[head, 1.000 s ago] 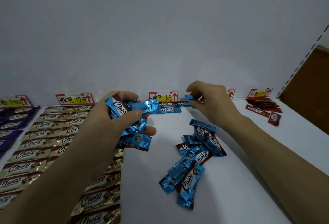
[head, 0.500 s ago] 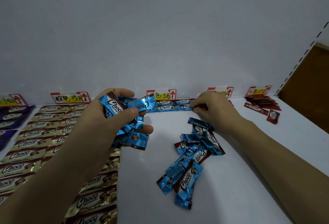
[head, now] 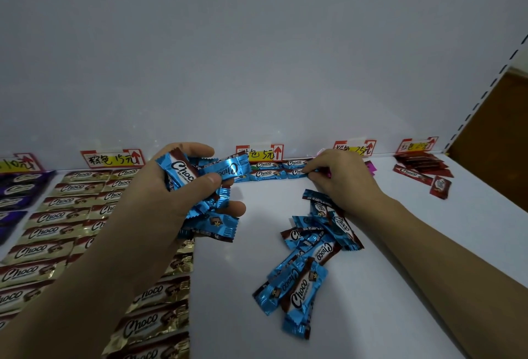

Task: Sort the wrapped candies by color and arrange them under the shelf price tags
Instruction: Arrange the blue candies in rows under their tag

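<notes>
1. Head view: your left hand (head: 171, 196) is raised above the white shelf (head: 414, 258), fingers and thumb curled tight round a bundle of blue candies (head: 205, 176); the topmost wrappers lie roughly left to right, one reading "Choco" upside down.
2. Your right hand (head: 340, 178) rests near the back wall, fingers bent, tips touching the right end of the row of blue candies (head: 268, 171); you cannot tell from this view whether it pinches the last wrapper or only presses it.
3. That row sits directly under the price tag (head: 264, 153) marked with a red arrow; its candies lie flat, two deep, long axes parallel to the back wall.
4. A loose pile of blue candies (head: 311, 258) lies between your forearms, overlapping; most long axes run diagonally, near-left to far-right.
5. Gold candies (head: 57, 218) fill the left in tidy columns, long axes left to right; purple candies (head: 17, 190) lie beyond them at the left edge.
6. Red candies (head: 420, 167) lie at the far right under their own tag, well apart from the blue ones.
</notes>
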Demonstrator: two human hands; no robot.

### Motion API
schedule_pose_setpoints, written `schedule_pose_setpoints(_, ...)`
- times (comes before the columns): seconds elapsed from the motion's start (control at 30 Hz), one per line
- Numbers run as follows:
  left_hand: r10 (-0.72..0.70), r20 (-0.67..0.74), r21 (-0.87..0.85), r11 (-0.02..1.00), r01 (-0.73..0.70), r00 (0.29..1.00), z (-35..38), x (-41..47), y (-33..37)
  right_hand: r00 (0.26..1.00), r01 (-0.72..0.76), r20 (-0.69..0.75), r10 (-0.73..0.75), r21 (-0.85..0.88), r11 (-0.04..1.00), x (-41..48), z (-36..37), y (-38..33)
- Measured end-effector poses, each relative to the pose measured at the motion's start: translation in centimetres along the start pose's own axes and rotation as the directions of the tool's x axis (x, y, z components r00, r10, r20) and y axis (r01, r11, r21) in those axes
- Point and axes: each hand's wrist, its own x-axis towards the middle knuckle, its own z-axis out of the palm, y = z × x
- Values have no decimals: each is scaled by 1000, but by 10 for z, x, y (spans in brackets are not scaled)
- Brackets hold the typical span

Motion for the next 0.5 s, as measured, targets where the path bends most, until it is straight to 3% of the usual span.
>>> schedule_pose_setpoints(0.13,-152,15,-147,977,153,988,-2,2,-4,1000,-3,17,3,-4,1000,0,1,-1)
schedule_pose_setpoints(0.3,-189,-16,-178,967,184,982,0,2,-1,994,-82,-72,85,45,996,1,-15,9)
schedule_pose_setpoints(0.43,-200,-38,-220,957,187,979,-2,3,0,979,-166,109,170,-46,985,-2,-29,30)
schedule_pose_setpoints(0.5,-202,-38,-226,956,188,979,-1,3,1,969,-203,123,213,-89,975,-3,-29,32)
